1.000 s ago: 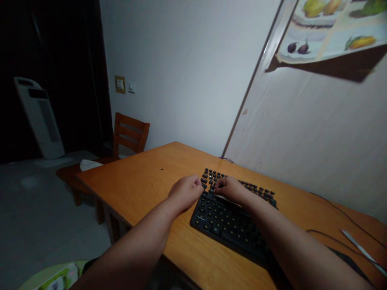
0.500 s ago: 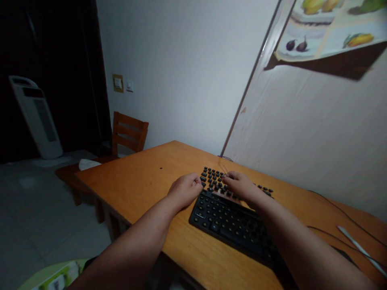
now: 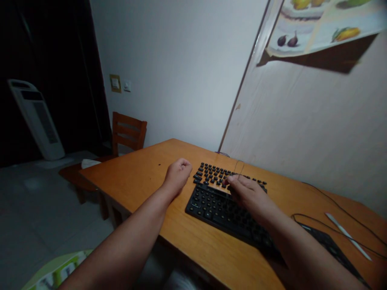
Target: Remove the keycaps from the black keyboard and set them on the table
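A black keyboard [image 3: 208,215] lies at an angle on the wooden table, and many of its key positions show small yellowish stems without caps. Behind it, loose black keycaps [image 3: 208,172] are laid out in rows. My right hand [image 3: 246,191] is over the keyboard's back edge, fingers pinched on a thin wire keycap puller [image 3: 240,166] whose loops point up and away. A small dark red bit shows at the fingertips. My left hand [image 3: 178,175] is curled closed just left of the keycaps; whatever it holds, if anything, is hidden.
On the right lie a white stick [image 3: 347,235], a black cable [image 3: 320,226] and another flat black object [image 3: 331,247], partly behind my forearm. A tiny dark speck [image 3: 159,164] is on the table's left. A wooden chair [image 3: 130,131] stands beyond the left edge.
My left hand has drawn left, away from the keycaps. My right hand has come back from the keycap rows toward the keyboard, with the wire loops now standing up more visibly.
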